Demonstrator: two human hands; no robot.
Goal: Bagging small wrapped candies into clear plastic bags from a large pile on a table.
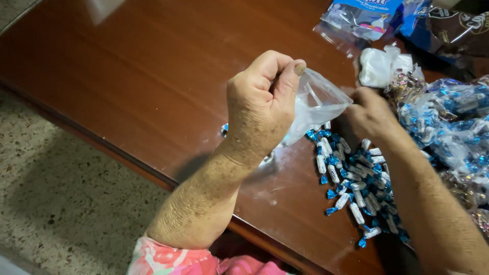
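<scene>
**Small bag held up over the candy pile**

The left hand (262, 102) is raised above the table (153, 76), thumb and forefinger pinched tight on the rim of a small clear bag (317, 102). The bag hangs out from the hand toward 3 o'clock, slack and puffed, and looks empty or nearly so. Its lower edge sits just above the near end of the candies (356, 188), a loose heap of blue-and-white wrapped pieces running from the bag toward 5 o'clock.

The right hand (369, 116) lies at 3 o'clock from the bag, close against its far edge, knuckles up. Its fingertips are tucked out of sight, so I cannot tell whether it grips the bag, a candy or nothing. The two hands are near each other, with only the bag between them.

As I read it, the work stands at getting the bag's mouth open beside the heap. That seems to call for a second grip on the opposite lip, since one pinch leaves the film sagging shut.

At 2 o'clock sit a white wad (379, 66) of plastic and full sacks (448, 117) of the same sweets. Flat packets (361, 15) lie at 1 o'clock. A pink sleeve (168, 259) shows at 7 o'clock, over the speckled floor (61, 193).
</scene>
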